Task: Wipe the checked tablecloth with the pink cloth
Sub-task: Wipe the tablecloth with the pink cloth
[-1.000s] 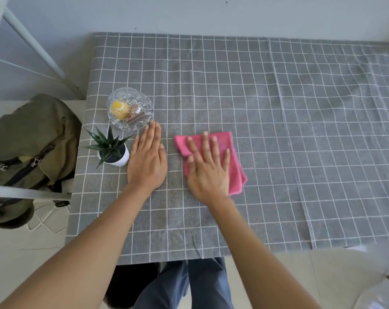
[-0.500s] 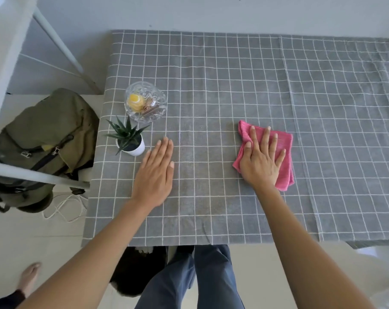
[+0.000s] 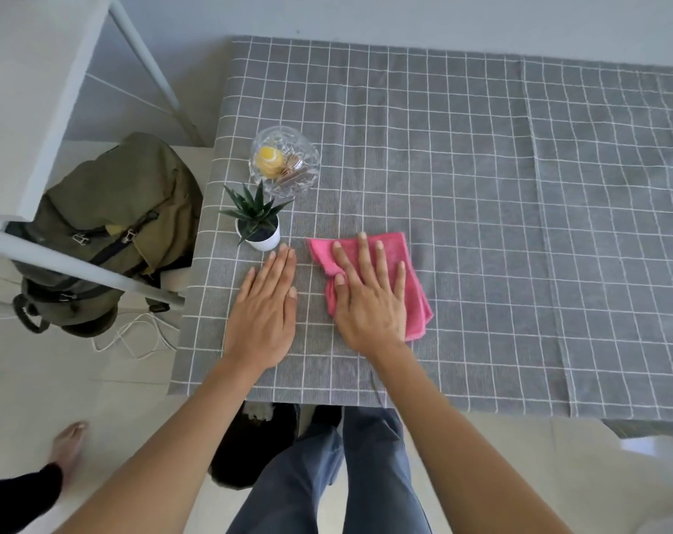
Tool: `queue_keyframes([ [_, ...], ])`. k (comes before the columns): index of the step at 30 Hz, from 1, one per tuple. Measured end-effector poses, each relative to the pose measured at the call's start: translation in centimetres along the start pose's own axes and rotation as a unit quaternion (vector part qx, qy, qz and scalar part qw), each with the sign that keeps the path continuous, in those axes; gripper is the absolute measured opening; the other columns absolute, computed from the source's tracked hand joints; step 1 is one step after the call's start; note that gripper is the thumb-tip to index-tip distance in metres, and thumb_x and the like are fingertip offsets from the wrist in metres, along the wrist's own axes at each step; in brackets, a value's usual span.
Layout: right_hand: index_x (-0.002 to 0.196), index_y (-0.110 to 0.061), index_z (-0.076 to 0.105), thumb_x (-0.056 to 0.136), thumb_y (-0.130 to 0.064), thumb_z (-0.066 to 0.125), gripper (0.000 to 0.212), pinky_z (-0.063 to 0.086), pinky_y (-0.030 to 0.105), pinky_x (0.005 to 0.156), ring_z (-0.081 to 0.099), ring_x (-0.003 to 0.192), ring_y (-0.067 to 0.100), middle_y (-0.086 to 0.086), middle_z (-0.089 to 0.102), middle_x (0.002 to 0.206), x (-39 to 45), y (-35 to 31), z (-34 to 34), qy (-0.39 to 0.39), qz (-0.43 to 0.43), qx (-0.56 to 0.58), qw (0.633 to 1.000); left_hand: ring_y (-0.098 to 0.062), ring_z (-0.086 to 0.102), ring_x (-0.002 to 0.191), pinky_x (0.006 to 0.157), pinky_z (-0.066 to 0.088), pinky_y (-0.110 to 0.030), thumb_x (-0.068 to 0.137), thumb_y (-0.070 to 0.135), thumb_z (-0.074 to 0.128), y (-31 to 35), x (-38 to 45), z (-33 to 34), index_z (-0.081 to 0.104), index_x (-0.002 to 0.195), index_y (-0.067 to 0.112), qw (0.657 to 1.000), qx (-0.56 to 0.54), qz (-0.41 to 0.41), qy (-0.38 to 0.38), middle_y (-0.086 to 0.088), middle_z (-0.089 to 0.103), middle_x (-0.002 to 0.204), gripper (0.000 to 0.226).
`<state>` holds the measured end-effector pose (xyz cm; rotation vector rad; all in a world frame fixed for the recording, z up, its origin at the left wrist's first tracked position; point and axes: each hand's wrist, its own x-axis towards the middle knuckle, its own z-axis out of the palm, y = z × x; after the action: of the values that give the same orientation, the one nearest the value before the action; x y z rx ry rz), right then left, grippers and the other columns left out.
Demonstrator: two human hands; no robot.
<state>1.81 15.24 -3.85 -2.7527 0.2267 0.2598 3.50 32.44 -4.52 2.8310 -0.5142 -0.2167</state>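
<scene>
Off the surface's left edge sits a green backpack [image 3: 107, 225]. Next come a small potted plant [image 3: 255, 219] and a glass bowl [image 3: 284, 161], then the left hand [image 3: 263, 306], flat, fingers straight, holding nothing, pressing the tablecloth [image 3: 481, 186]. Just right of it, the right hand [image 3: 369, 298] lies flat on the pink cloth [image 3: 413, 287], fingers spread, pinning rather than gripping. Most of the unwiped area probably stretches rightward, so the right hand's better placed to sweep that way.
</scene>
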Motion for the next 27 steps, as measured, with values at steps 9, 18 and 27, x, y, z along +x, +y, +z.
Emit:
queue_keyframes([
  [9, 0.150, -0.044, -0.004, 0.101, -0.046, 0.005, 0.050, -0.015, 0.048, 0.117, -0.018, 0.147, 0.016, -0.007, -0.015, 0.161, 0.1, 5.8, -2.4, 0.039, 0.139, -0.001, 0.989, -0.007, -0.008, 0.147, 0.121, -0.002, -0.033, 0.100, 0.033, 0.002, -0.1, -0.1, -0.1, -0.002, 0.153, 0.018, 1.000, 0.000, -0.001, 0.002, 0.006, -0.008, 0.160, 0.056],
  [18, 0.148, -0.044, -0.017, 0.098, -0.049, -0.004, 0.051, -0.021, 0.049, 0.114, -0.029, 0.143, 0.017, -0.006, -0.026, 0.157, -3.1, -0.7, 0.7, 0.009, 0.057, 0.002, 0.998, -0.007, -0.009, 0.147, 0.120, -0.005, -0.031, 0.098, 0.034, 0.001, 0.3, -0.1, -0.3, 0.000, 0.153, 0.018, 1.000, 0.006, -0.007, 0.005, 0.006, -0.007, 0.161, 0.057],
  [27, 0.148, -0.046, -0.012, 0.100, -0.049, -0.001, 0.050, -0.021, 0.044, 0.114, -0.026, 0.144, 0.015, -0.010, -0.021, 0.158, -3.8, 3.6, -0.5, 0.010, 0.051, -0.017, 0.998, -0.007, -0.005, 0.148, 0.120, -0.005, -0.030, 0.099, 0.033, 0.005, 0.1, -0.1, -0.3, 0.003, 0.153, 0.018, 1.000, 0.000, -0.002, 0.010, 0.005, -0.003, 0.161, 0.056],
])
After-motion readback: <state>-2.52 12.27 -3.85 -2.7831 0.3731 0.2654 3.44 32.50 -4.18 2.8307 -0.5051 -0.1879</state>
